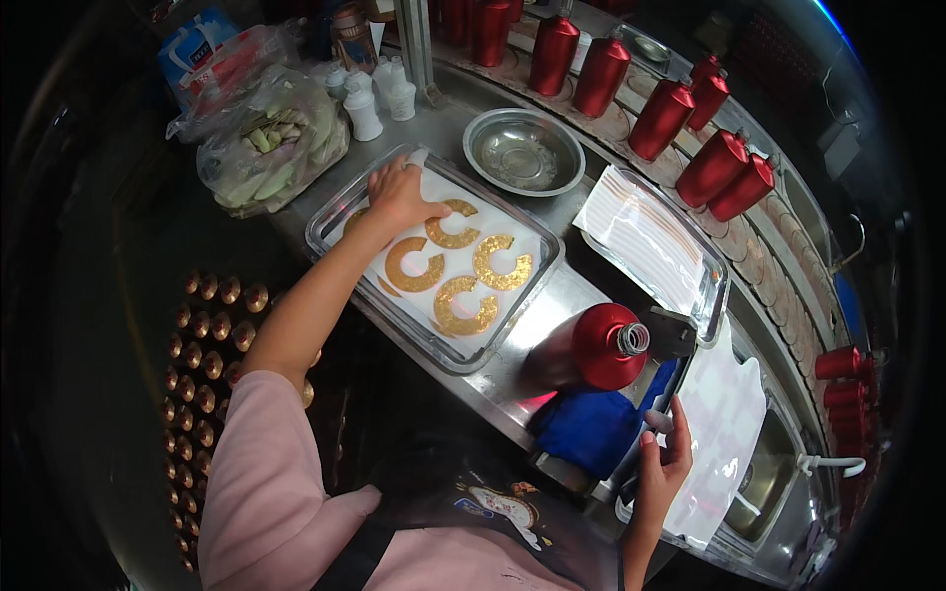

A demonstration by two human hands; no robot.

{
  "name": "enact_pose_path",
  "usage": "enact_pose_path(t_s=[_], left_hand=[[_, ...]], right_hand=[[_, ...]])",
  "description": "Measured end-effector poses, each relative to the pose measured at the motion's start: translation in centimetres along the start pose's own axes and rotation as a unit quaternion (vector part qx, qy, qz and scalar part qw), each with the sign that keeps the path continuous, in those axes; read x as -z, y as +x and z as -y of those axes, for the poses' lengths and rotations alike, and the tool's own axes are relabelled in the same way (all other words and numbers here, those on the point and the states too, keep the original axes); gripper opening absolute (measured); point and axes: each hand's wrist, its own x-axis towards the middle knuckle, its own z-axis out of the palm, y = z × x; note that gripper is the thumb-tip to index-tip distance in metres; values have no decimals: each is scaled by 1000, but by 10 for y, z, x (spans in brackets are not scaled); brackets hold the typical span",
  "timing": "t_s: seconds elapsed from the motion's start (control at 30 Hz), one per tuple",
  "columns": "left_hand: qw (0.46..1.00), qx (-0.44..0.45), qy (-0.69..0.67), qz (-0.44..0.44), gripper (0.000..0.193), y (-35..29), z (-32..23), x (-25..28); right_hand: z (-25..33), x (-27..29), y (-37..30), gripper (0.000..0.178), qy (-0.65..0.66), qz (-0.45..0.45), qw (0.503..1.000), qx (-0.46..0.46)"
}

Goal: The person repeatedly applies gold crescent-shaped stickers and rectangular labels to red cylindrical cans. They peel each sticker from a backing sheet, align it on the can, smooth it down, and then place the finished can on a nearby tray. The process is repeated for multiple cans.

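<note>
My left hand (397, 197) reaches over a clear shallow tray (453, 362) lined with white paper. Its fingers are spread near the far-left corner, and the thumb is beside the end of a gold C-shaped piece (455, 225); whether it touches is unclear. Several such gold pieces lie flat on the paper, and my forearm partly covers one. A pale cover shows on one left fingertip. Beside the blue cloth (589, 433), my right hand (665, 468) has its fingers apart with nothing gripped. A grey cover (658, 421) sits on one of its fingertips.
An uncapped red metal bottle (601, 347) stands right of the tray. Behind are a metal bowl (524, 150) and a second tray (717, 286) with striped sheets (645, 231). Plastic bags (271, 143) lie at left, white bottles (363, 106) nearby. Red bottles (662, 120) line the curved shelf.
</note>
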Motion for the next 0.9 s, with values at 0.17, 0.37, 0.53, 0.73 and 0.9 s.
enact_pose_path(t_s=[0.17,0.37,0.53,0.73,0.9], left_hand=[[987,137,59,51,65,11,9,4],[986,157,-20,45,59,23,43,-2],[994,105,-13,-7,53,33,52,-1],[988,61,73,-119,29,21,41,7],[991,14,-102,-88,35,-23,9,40]], right_hand=[[-8,15,-9,63,0,-37,999,-32],[-14,17,-8,63,19,-16,999,-31],[-9,16,-13,61,14,-3,1000,-13],[18,12,-43,57,40,32,998,-37],[44,-17,-48,41,46,270,962,-10]])
